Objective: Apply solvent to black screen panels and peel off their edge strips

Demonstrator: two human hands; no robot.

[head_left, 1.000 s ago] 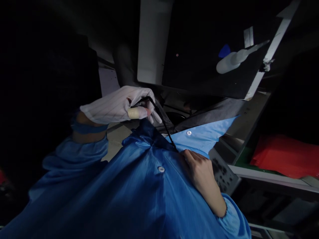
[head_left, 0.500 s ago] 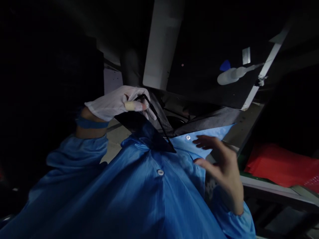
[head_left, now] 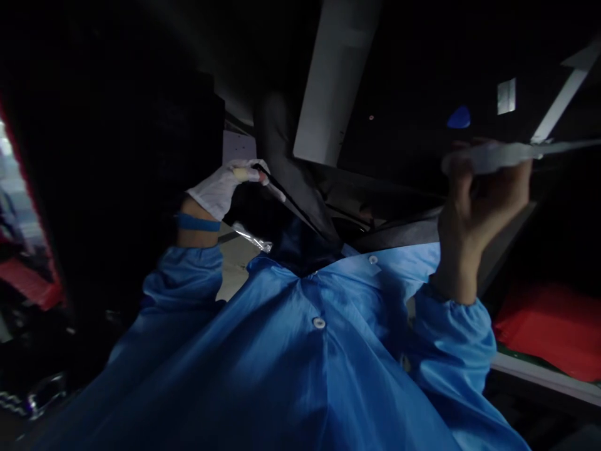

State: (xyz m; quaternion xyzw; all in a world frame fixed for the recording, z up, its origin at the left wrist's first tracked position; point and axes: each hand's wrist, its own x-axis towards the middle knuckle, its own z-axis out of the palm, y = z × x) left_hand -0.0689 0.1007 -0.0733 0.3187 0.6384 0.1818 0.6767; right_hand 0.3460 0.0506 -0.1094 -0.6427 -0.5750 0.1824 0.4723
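My left hand (head_left: 228, 186), in a white glove with a pale finger cot on the thumb, is closed on the edge of a thin dark flat panel (head_left: 267, 216) with a black rim. The panel is tilted above my lap, and its lower end lies close to my blue coat. A shiny reflection runs along its near side. Up at the right, my bare right hand (head_left: 483, 216) is wrapped round a whitish squeeze bottle (head_left: 500, 158) with a long thin nozzle pointing right. The bottle is held sideways and blurred by motion.
On the dark work surface (head_left: 399, 88) lie a blue rounded-triangular piece (head_left: 459, 118) and a small silvery rectangle (head_left: 506, 96). A grey strip (head_left: 334, 81) borders that surface on the left. Red sheets or bags (head_left: 554, 332) sit on a shelf at the right.
My right hand has moved up and right and taken the bottle from the dark surface. The left hand still holds the panel, now turned to a different tilt. The whole view has shifted.
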